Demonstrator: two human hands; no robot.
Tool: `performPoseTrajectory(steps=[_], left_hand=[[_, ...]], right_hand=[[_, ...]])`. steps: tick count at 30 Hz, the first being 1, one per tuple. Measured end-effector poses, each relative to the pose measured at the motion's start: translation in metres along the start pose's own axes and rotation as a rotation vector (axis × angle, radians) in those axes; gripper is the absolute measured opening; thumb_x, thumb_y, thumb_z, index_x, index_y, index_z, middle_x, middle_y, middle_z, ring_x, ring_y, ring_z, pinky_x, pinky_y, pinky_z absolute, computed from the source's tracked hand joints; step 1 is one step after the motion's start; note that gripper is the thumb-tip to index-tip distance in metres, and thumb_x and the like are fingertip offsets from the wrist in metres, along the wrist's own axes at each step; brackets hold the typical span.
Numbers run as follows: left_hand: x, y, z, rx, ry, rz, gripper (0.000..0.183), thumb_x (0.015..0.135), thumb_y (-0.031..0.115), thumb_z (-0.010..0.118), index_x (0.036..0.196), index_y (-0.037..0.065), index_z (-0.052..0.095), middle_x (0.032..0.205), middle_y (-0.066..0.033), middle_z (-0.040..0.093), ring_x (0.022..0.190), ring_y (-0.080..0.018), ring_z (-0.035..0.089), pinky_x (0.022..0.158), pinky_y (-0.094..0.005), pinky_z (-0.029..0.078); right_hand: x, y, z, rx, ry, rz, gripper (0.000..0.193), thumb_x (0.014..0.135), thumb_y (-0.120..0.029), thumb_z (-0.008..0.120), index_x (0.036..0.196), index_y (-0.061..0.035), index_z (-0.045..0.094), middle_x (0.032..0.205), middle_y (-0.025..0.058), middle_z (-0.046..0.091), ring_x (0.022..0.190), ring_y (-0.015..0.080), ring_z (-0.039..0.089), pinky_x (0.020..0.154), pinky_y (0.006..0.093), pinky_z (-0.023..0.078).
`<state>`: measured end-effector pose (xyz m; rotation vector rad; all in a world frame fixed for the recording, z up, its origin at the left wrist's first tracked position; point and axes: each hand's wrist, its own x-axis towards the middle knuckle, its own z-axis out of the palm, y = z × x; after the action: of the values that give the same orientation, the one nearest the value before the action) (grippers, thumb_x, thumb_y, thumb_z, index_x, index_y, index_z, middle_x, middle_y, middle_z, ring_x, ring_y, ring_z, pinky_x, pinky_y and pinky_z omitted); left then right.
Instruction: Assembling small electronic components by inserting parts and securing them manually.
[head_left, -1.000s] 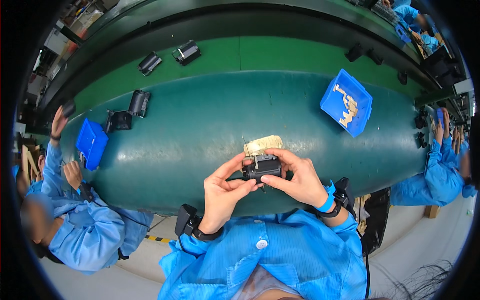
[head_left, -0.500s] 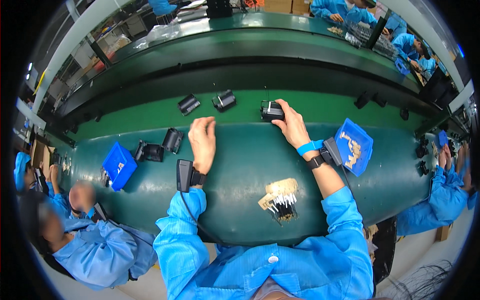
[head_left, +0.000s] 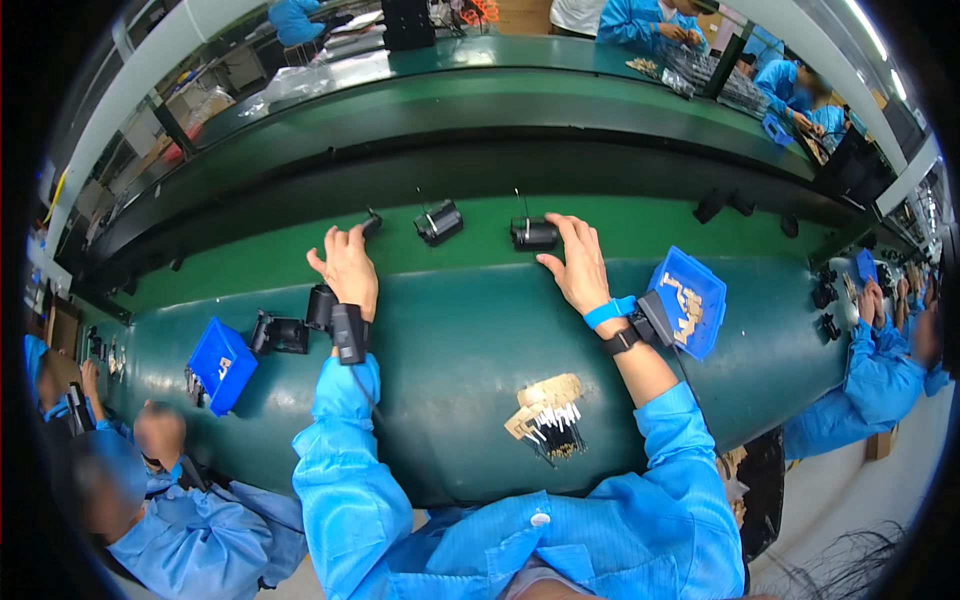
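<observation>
Reaching black part [head_left: 373,222], left hand [head_left: 348,270], now farther left

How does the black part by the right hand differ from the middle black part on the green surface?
The part by the hand lies nearly level in the view; the middle part slants, its right end higher.
The right hand is at the first part's right end; no hand is at the middle part.
Both are black, with a pale band across and a thin wire upright.
</observation>
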<state>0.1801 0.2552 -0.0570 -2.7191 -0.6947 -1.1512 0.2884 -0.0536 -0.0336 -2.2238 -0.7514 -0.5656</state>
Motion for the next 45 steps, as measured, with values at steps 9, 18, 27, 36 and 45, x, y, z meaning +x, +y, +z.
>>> performPoseTrajectory(steps=[9,18,27,36,45], left_hand=[[-0.085,0.068,-0.118,-0.7,-0.323,0.209,0.027,0.081,0.0,0.061,0.107,0.007,0.062,0.094,-0.0083,0.057,0.094,-0.0242,0.055,0.084,-0.0365,0.035],[-0.129,0.098,-0.147,-0.639,-0.438,0.274,0.032,0.077,0.0,0.066,0.108,0.007,0.064,0.104,-0.0072,0.056,0.113,-0.0269,0.053,0.093,-0.0413,0.035],[-0.151,0.127,-0.189,-1.285,-0.629,-0.309,0.022,0.08,-0.001,0.068,0.102,-0.001,0.066,0.098,-0.0117,0.065,0.095,-0.02,0.064,0.08,-0.0299,0.051],[-0.163,0.121,-0.19,-1.58,-0.832,-0.865,0.017,0.082,0.0,0.068,0.098,-0.006,0.065,0.087,-0.0118,0.069,0.079,-0.0132,0.065,0.075,-0.0241,0.052],[-0.161,0.14,-0.214,-1.677,-0.703,-0.818,0.015,0.085,0.0,0.065,0.098,-0.006,0.066,0.09,-0.0115,0.068,0.081,-0.0128,0.063,0.076,-0.0242,0.052]], right_hand=[[-0.078,-0.045,-0.088,0.339,-0.729,-0.241,0.007,0.08,-0.012,0.067,0.084,-0.0068,0.066,0.081,0.006,0.062,0.082,0.0252,0.057,0.074,0.0355,0.047],[-0.112,-0.073,-0.085,0.169,-0.817,-0.383,0.013,0.079,-0.021,0.069,0.085,-0.0107,0.065,0.09,0.0016,0.057,0.09,0.0218,0.053,0.08,0.0315,0.039],[-0.116,-0.06,-0.097,0.585,-0.791,0.0,0.011,0.084,-0.018,0.063,0.085,-0.0072,0.063,0.08,0.0051,0.063,0.08,0.0259,0.058,0.077,0.0355,0.041],[-0.129,-0.074,-0.104,0.311,-0.379,-0.079,0.014,0.077,-0.015,0.071,0.087,-0.0069,0.065,0.081,0.0042,0.059,0.078,0.0233,0.055,0.07,0.0349,0.041],[-0.144,-0.11,-0.111,0.246,-0.207,-0.166,0.018,0.07,-0.008,0.075,0.088,-0.0074,0.071,0.083,0.0024,0.063,0.078,0.0191,0.057,0.069,0.0324,0.04]])
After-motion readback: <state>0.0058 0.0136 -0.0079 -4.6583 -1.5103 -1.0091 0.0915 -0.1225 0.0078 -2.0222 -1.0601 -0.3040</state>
